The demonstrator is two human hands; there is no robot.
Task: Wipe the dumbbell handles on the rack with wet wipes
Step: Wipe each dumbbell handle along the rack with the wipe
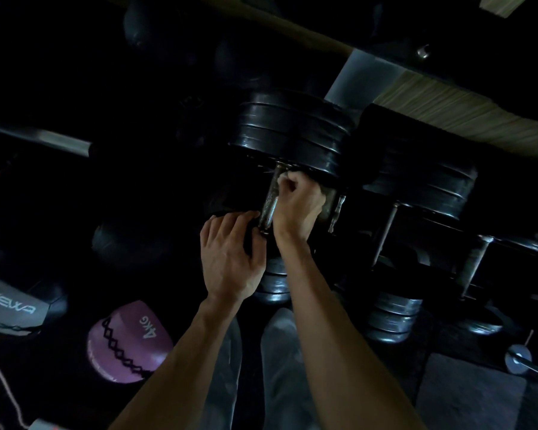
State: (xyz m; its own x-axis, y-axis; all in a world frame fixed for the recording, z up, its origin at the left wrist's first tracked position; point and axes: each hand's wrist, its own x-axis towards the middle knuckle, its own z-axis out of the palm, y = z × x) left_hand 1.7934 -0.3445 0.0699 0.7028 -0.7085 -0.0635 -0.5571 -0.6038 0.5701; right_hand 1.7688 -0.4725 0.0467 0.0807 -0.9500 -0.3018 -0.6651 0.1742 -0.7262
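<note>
Two hands: both are seen on one dumbbell [289,181] in a very dark shot.
Dumbbell spot: it's racked roughly mid-rack [382,240], with its far plate stack [292,135] toward the back edge and the near plates [274,280] at the front edge, partly hidden by the arms.
Handle: the chrome handle [269,200] runs between those stacks, and a wet-looking shine can be made out on it.
Right hand: the right hand [298,203] is curled around the upper part of the handle, fingers closed. A wet wipe is presumably bunched under there, but it can't really be picked out in this light.
Left hand: the left hand [230,259] is laid over the near plates, fingers bent onto the edge, apparently to steady the thing.
Handling guess: stacked plates, so it's judged heavy and rigid, and no lifting should be needed. The knurled chrome should grip the wipe fine, though it may get slick once wet. Best held at the plates while the handle gets rubbed.
Neighbours: more black dumbbells [416,193] are racked to the right.
Floor stuff: a purple 4 kg medicine ball [128,339] is sitting lower left.
</note>
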